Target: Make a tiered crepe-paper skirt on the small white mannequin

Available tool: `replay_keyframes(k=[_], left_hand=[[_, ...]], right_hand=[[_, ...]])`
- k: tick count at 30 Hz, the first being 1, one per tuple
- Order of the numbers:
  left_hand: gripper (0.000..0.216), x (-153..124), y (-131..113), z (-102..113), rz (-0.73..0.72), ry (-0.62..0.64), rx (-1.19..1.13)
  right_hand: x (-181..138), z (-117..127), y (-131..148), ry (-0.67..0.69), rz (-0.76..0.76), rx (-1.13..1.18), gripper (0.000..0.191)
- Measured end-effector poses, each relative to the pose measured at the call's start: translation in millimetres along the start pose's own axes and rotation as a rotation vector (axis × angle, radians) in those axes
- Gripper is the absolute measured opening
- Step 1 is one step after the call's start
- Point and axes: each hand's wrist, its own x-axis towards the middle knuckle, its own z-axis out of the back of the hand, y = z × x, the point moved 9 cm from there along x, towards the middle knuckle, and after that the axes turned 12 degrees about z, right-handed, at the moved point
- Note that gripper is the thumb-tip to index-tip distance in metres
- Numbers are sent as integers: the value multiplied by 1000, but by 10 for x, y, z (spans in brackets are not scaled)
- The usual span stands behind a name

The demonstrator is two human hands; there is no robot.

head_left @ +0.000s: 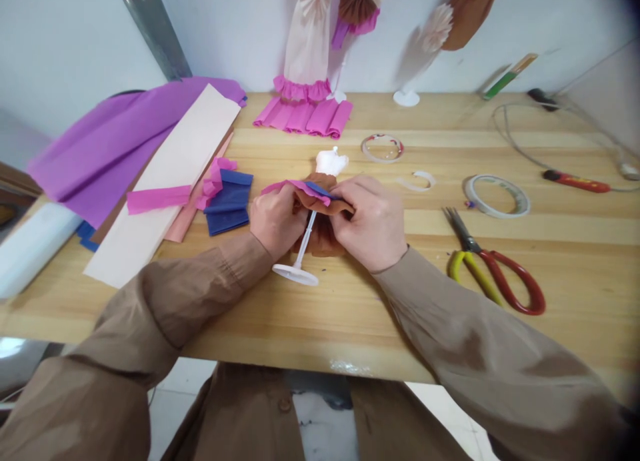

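A small white mannequin (331,161) on a white stand (296,272) lies tilted on the wooden table (380,301). A brown crepe paper skirt (320,237) with pink and blue layers is wrapped round it. My left hand (274,219) grips the skirt's left side, fingers curled. My right hand (371,222) pinches the skirt's right side at the waist. Both hands press the paper against the mannequin.
Purple (115,141), cream (170,174), pink (159,199) and blue crepe paper (229,204) lie at the left. Tape rolls (497,195) and red-and-yellow scissors (493,267) sit at the right. Finished paper dresses (310,61) stand against the wall. A cable and a red tool (575,181) lie far right.
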Motion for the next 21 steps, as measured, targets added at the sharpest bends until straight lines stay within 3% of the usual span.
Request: replay_keyframes(k=[9, 16, 21], left_hand=[[13, 0, 4, 55, 90, 22, -86], [11, -34, 11, 46, 50, -2, -168], [7, -26, 25, 22, 55, 14, -126]], right_hand=[[-37, -46, -11, 23, -3, 4, 16], [-72, -7, -6, 2, 6, -67, 15], [-44, 80, 42, 0, -14, -73, 30]])
